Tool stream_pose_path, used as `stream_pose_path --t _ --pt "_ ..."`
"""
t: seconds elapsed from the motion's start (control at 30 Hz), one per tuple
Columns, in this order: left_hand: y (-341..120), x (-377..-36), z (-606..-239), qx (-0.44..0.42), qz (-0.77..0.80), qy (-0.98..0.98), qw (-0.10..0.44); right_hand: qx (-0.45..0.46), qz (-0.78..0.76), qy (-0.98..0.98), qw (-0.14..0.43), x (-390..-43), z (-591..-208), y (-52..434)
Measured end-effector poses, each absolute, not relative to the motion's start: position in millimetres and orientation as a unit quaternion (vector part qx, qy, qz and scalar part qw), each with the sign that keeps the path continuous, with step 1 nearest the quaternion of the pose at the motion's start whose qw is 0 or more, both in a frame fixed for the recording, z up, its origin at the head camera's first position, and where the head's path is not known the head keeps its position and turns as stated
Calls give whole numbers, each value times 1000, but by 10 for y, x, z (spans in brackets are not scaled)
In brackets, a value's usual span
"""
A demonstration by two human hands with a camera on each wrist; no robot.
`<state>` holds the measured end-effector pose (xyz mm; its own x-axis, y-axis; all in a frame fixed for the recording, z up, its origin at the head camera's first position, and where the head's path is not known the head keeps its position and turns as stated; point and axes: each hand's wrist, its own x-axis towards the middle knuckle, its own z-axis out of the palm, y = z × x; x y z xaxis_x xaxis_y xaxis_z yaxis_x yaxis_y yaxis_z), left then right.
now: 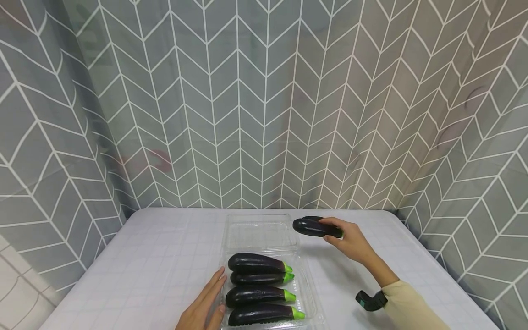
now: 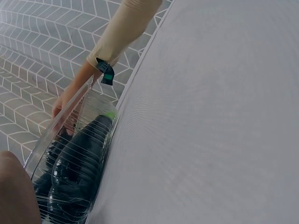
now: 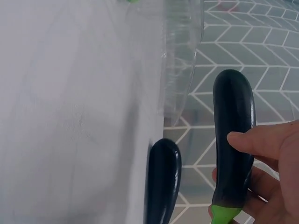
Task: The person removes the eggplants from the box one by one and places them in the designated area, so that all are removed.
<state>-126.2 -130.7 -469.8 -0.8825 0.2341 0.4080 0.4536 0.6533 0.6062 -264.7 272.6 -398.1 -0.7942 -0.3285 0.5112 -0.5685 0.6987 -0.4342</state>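
My right hand point(image 1: 348, 238) grips a dark purple eggplant point(image 1: 311, 228) above the table at the back right. In the right wrist view, thumb and fingers wrap its sides near the green stem. A second eggplant point(image 3: 163, 182) lies on the table beyond it, mostly covered by the held one in the head view. Several eggplants point(image 1: 257, 293) lie side by side in a clear plastic clamshell box point(image 1: 309, 286), green stems facing right. My left hand point(image 1: 204, 302) lies along the box's left side, fingers extended, fingertips right at its wall.
The box's clear lid point(image 1: 257, 233) is folded back flat toward the rear of the table. A pale cloth covers the table point(image 1: 165, 256). Grey curtains point(image 1: 264, 114) with white chevrons hang behind and at both sides. The right wrist wears a black band point(image 1: 371, 300).
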Motion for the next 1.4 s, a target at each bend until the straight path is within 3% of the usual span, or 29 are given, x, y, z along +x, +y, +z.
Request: stream_pose_path --t 0.47,0.83,1.1,1.4 --pt "-1297 -1258 -4704 -192 -366 -900 141 232 292 -909 186 -2775 -4108 2847" --pt "-1291 -1303 -4730 -198 -361 -895 173 232 294 -908 189 -2877 -4226 2942" --pt "-1303 -1380 -4771 -240 -306 -887 248 225 280 -915 185 -2958 -4358 2970" --pt "-1317 -1393 -4796 -251 -299 -885 252 215 280 -922 160 -2991 -4385 3002"
